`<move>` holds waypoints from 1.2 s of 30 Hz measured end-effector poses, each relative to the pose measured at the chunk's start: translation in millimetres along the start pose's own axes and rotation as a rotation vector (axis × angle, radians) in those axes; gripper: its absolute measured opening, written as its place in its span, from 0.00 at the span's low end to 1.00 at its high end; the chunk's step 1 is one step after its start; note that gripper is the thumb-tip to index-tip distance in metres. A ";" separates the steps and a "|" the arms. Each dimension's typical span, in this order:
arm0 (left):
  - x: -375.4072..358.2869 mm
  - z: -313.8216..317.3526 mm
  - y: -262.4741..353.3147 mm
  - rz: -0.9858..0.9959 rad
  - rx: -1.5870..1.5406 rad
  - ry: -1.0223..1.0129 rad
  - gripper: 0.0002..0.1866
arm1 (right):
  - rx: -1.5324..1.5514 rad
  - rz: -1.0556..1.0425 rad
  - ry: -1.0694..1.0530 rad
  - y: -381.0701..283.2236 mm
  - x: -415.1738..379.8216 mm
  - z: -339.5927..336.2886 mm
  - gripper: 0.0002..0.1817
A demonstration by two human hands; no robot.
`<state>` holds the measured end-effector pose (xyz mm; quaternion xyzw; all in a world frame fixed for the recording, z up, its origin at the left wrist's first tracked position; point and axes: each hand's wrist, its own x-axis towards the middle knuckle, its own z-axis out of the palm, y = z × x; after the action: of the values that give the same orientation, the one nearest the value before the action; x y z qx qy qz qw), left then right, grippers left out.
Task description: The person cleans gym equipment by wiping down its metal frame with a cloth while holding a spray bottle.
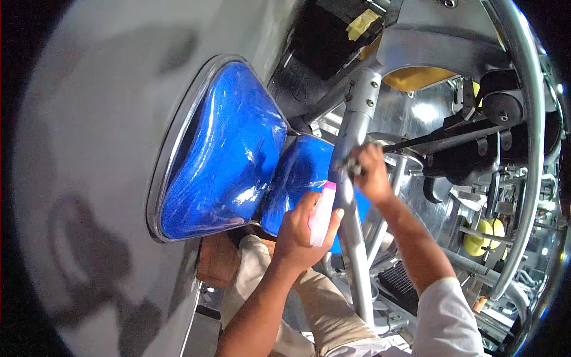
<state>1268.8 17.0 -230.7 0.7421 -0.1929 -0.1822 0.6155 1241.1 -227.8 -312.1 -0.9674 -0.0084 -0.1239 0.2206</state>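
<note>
My left hand [300, 235] is wrapped round a small whitish bottle [322, 217] with a pink top, held just left of a grey metal post [354, 238]. At the upper part of that post, my right hand [370, 169] is closed on something greyish pressed against the metal; blur hides what it is. Behind the bottle lies a blue seat pad [300, 172] under clear plastic. A larger blue pad [232, 154], also in shiny plastic, stands to its left.
A broad grey panel [113, 149] fills the left side. A curved metal tube [532, 149] runs down the right. Black machine parts [464, 157], a yellow round object [483, 237] and more frames stand at the right. Yellow tape [361, 25] shows at the top.
</note>
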 end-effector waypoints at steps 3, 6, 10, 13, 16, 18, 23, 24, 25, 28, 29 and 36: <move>1.9 1.9 -0.5 -0.053 0.020 -0.009 0.14 | -0.135 0.221 0.159 22.4 56.5 -0.3 0.20; 1.4 3.4 1.8 -0.039 0.019 -0.028 0.14 | -0.067 0.174 0.172 8.3 18.3 10.3 0.19; 9.2 0.6 2.8 -0.050 -0.010 -0.015 0.13 | 0.040 0.089 -0.039 -24.8 -27.3 0.2 0.27; 12.9 3.6 1.8 -0.112 -0.012 -0.033 0.13 | -0.026 0.089 0.059 14.9 17.6 2.1 0.19; 14.3 11.0 -0.9 -0.022 -0.008 0.003 0.12 | -0.068 0.286 0.197 6.1 40.2 2.7 0.20; 11.5 9.7 3.6 -0.016 0.005 -0.038 0.12 | -0.035 0.183 0.092 -16.2 -9.3 7.0 0.22; 15.0 5.9 2.5 0.016 0.046 -0.027 0.12 | 0.015 -0.050 -0.053 2.9 -12.8 1.2 0.24; 15.5 7.3 1.9 -0.003 0.048 -0.014 0.11 | -0.082 0.008 0.008 22.9 2.7 4.0 0.24; 13.8 9.0 2.6 -0.028 0.029 -0.016 0.11 | -0.069 0.119 0.145 27.7 31.1 0.3 0.23; 13.7 11.2 7.7 -0.041 -0.008 -0.044 0.11 | -0.113 0.250 0.206 29.7 41.2 13.5 0.22; 11.6 10.9 9.3 -0.022 -0.008 -0.052 0.11 | -0.091 0.234 0.173 16.5 18.4 14.9 0.21; 20.2 6.2 6.4 -0.007 0.024 -0.054 0.11 | 0.015 0.077 0.105 11.2 2.5 7.6 0.22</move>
<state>1282.6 0.4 -226.1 0.7449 -0.2090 -0.2017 0.6006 1246.1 -234.8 -322.9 -0.9575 0.0395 -0.1660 0.2326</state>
